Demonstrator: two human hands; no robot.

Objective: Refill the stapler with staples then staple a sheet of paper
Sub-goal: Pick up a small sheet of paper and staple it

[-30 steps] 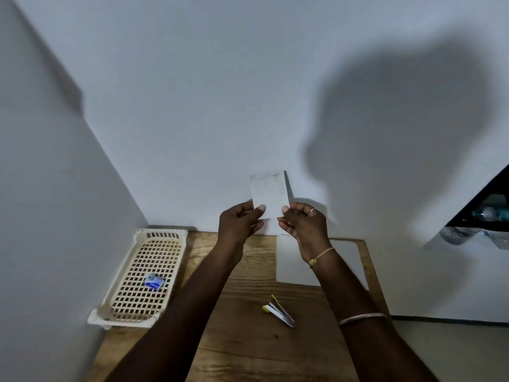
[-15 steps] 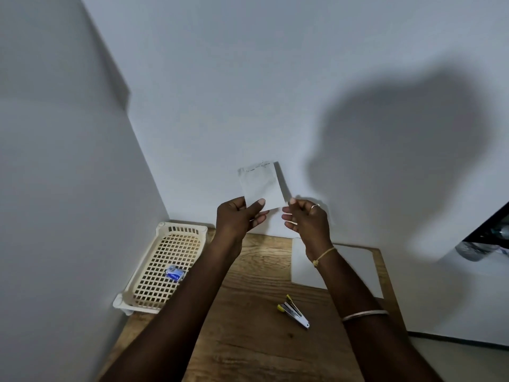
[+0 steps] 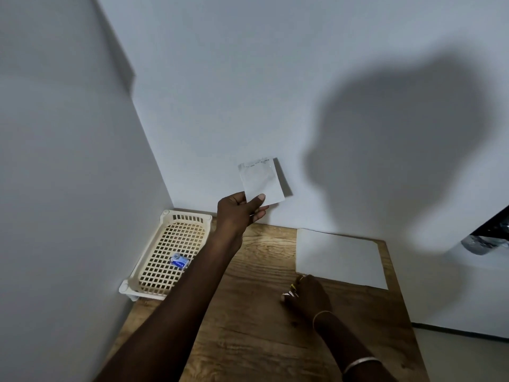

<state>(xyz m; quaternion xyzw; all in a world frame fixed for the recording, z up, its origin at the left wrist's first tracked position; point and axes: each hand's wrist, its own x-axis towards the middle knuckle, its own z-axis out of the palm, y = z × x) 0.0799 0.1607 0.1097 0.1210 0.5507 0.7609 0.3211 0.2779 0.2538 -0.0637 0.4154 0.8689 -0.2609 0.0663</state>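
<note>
A: Left rear of table [image 3: 248,326]?
B: Tray [image 3: 187,216] on it, in the corner. Box [image 3: 179,261] in tray, toward near end.
A: Right rear?
B: Sheet [image 3: 338,257] flat on table, by back wall [image 3: 275,78].
A: Hands?
B: Left hand [image 3: 237,213] pinches slip [image 3: 260,179] above rear edge, between tray and sheet. Right hand [image 3: 309,296] grips stapler [image 3: 289,293] on table, just before sheet's near left corner.

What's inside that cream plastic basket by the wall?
A small blue box lies on the basket's mesh floor, near its right side. The left forearm crosses over the basket's right edge, so anything lying beneath the arm there cannot be seen.
</note>
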